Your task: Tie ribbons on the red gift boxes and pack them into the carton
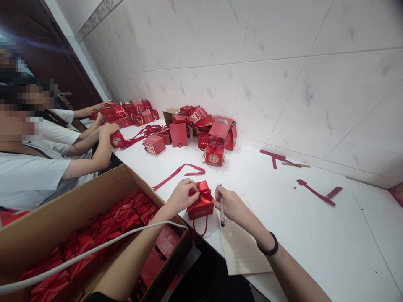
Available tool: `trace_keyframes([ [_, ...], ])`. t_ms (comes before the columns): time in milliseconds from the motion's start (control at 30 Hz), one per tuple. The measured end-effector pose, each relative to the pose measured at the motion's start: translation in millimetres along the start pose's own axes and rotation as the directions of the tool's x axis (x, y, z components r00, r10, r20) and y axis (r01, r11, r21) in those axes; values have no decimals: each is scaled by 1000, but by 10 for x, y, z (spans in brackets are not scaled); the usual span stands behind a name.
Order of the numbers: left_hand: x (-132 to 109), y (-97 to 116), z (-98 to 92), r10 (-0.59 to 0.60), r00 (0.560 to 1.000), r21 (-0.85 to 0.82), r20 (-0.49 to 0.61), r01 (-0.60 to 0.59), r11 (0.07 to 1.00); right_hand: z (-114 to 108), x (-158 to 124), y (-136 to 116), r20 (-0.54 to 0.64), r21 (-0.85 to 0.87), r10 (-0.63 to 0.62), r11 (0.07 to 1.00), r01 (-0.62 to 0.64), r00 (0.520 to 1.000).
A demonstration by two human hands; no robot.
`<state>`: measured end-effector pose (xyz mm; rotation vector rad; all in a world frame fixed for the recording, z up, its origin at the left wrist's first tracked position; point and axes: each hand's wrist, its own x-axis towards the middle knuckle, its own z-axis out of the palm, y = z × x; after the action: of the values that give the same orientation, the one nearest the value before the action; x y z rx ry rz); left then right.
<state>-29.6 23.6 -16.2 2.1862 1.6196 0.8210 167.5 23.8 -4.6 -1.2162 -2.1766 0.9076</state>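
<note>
A small red gift box point(201, 207) is held at the near edge of the white table point(315, 235), just beside a sheet of paper point(242, 251). Its red ribbon bow point(205, 194) is pinched from the left by the left hand point(181, 196), fingers curled tight on it. The right hand point(229, 203) is clenched round a pen point(222, 213), fingertips touching the bow too. Gold print is seen on the box front, way too small to be read tbh. Same for the gold emblem on the finished box point(214, 156) further back. A cardboard carton point(78, 197) of red packs is parked on the left.
</note>
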Motion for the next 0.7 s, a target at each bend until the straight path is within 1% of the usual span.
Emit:
trace_keyframes([
  [200, -6, 23, 16, 2, 1000, 8, -13, -2, 1000, -21, -25, -56, 32, -42, 23, 999, -22, 999],
  [300, -5, 16, 22, 5, 1000, 7, -6, -5, 1000, -31, -45, -72, 45, -50, 11, 999, -8, 999],
  [467, -3, -2, 46, 27, 999, 11, -31, -27, 1000, -65, -91, -129, 107, -72, 23, 997, -16, 994],
  [567, -2, 15, 53, 46, 999, 10, -12, -46, 999, -94, -132, -183, 145, -110, 31, 994, -15, 989],
  [700, 2, 54, 58, 50, 998, 6, 28, -50, 999, -149, -206, -240, 158, -162, 23, 987, 3, 987],
])
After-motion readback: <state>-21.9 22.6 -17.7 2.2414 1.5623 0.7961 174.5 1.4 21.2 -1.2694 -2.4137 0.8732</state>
